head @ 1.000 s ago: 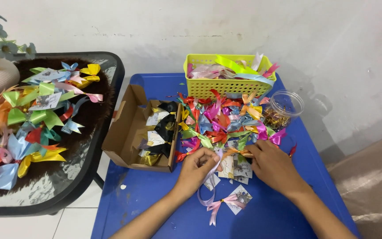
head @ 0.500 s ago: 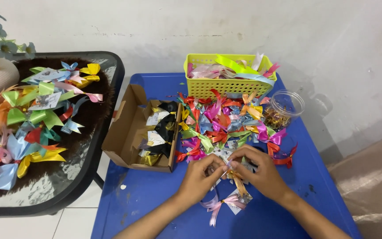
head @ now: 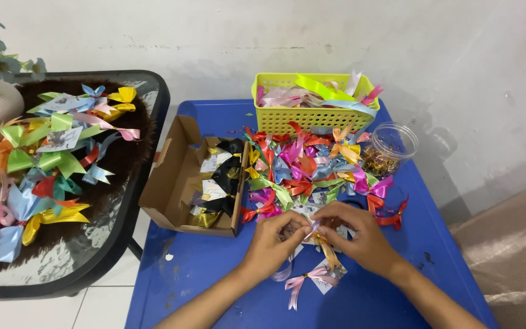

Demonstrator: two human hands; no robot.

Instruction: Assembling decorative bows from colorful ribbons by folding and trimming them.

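Both hands had drawn closer together since a second ago, when they lay apart at the pile's edge; now fingertips met over a small ribbon bow, pinched between them just above the blue worktop. Left hand curled, fingers narrow on the bow's left side; right hand gripped the other side, an orange-gold tail hanging below it. A red bow sat further right of the pile than before.

Largest first: round glass side table at left carried its own spread of bows, unchanged. Worktop held the yellow basket of ribbon strips at the back, same spot. Open cardboard box with black and gold bows sat left of the hands, unmoved. Heap of coloured bows lay between box and clear plastic jar. Pink bow on a card lay just below the hands, near the front edge.
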